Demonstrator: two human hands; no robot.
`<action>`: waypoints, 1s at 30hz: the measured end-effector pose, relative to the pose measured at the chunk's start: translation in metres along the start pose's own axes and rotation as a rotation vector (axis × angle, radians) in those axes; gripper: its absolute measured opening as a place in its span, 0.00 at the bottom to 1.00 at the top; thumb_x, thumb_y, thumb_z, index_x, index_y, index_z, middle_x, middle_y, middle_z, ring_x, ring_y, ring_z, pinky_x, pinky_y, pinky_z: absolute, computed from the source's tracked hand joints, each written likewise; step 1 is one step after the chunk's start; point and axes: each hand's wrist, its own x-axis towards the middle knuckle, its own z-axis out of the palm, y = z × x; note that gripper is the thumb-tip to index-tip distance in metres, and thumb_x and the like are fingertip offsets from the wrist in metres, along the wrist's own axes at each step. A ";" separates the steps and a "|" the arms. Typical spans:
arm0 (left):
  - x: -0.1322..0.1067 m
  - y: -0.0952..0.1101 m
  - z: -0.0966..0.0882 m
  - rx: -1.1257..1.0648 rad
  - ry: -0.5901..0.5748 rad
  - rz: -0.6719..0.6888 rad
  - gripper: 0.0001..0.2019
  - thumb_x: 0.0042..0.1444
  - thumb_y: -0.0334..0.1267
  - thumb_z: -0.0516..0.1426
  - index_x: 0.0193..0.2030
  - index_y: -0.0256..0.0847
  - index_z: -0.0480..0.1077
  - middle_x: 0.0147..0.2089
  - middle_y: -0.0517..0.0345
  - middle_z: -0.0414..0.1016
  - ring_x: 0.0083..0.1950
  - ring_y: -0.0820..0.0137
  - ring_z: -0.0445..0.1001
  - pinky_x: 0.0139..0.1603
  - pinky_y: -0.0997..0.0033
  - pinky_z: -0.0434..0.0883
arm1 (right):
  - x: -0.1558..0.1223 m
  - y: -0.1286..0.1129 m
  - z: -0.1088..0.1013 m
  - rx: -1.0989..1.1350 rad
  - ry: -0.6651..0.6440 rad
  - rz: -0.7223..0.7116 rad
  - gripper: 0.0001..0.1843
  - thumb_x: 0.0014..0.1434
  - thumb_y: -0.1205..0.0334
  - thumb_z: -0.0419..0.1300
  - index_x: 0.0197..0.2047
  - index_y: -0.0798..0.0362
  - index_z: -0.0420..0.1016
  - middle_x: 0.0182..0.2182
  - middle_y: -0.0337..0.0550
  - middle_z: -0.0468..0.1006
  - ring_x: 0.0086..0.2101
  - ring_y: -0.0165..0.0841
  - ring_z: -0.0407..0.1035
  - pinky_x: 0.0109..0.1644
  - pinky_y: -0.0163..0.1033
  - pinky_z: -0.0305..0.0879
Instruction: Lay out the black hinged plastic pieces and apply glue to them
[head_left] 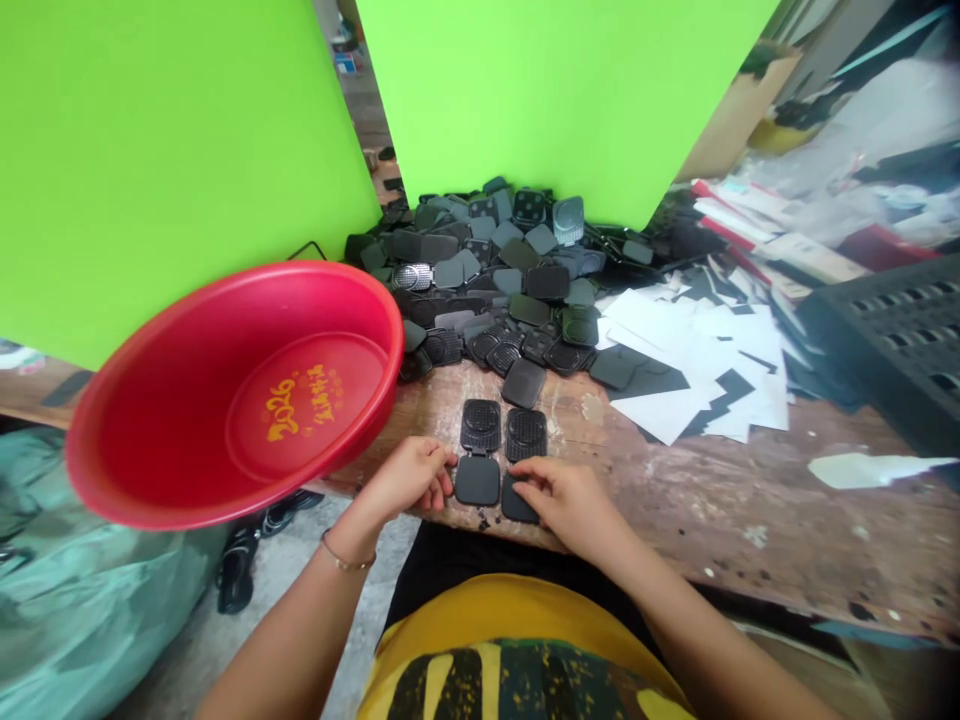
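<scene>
A wooden table (675, 510) bears black pieces (487, 275), white scraps (679, 350).

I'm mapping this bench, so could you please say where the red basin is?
In the head view, the red basin is on the left, before a green panel, left of the piled black pieces, near the left hand.
</scene>
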 end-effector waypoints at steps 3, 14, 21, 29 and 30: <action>0.003 0.001 0.003 -0.002 -0.058 0.014 0.14 0.56 0.48 0.54 0.30 0.37 0.65 0.19 0.59 0.71 0.13 0.74 0.67 0.11 0.81 0.56 | 0.001 -0.002 0.006 -0.092 0.023 -0.074 0.12 0.56 0.65 0.59 0.43 0.51 0.79 0.29 0.39 0.76 0.30 0.29 0.69 0.37 0.34 0.61; -0.007 0.010 0.019 -0.177 -0.192 0.118 0.21 0.47 0.53 0.64 0.31 0.37 0.63 0.16 0.59 0.70 0.16 0.76 0.69 0.16 0.84 0.61 | -0.006 0.009 0.007 0.360 0.044 0.117 0.20 0.57 0.51 0.56 0.46 0.55 0.75 0.27 0.40 0.74 0.19 0.25 0.64 0.22 0.31 0.58; -0.013 0.025 0.029 -0.290 -0.222 0.159 0.22 0.46 0.52 0.66 0.31 0.37 0.62 0.18 0.58 0.72 0.18 0.73 0.72 0.16 0.83 0.63 | -0.023 -0.008 -0.009 0.682 -0.036 0.235 0.36 0.51 0.39 0.61 0.52 0.62 0.70 0.21 0.40 0.73 0.18 0.25 0.64 0.22 0.30 0.60; -0.015 0.032 0.038 -0.329 -0.267 0.148 0.22 0.49 0.53 0.64 0.31 0.36 0.62 0.22 0.55 0.74 0.22 0.70 0.75 0.20 0.81 0.67 | -0.033 -0.014 -0.016 0.732 0.102 0.252 0.40 0.41 0.41 0.69 0.50 0.62 0.72 0.27 0.43 0.74 0.22 0.27 0.69 0.26 0.33 0.66; -0.015 0.033 0.038 -0.334 -0.270 0.151 0.22 0.50 0.53 0.63 0.30 0.36 0.63 0.23 0.54 0.74 0.23 0.71 0.75 0.21 0.80 0.68 | -0.034 -0.013 -0.017 0.729 0.107 0.241 0.39 0.42 0.42 0.69 0.50 0.62 0.72 0.27 0.43 0.75 0.22 0.27 0.69 0.26 0.33 0.66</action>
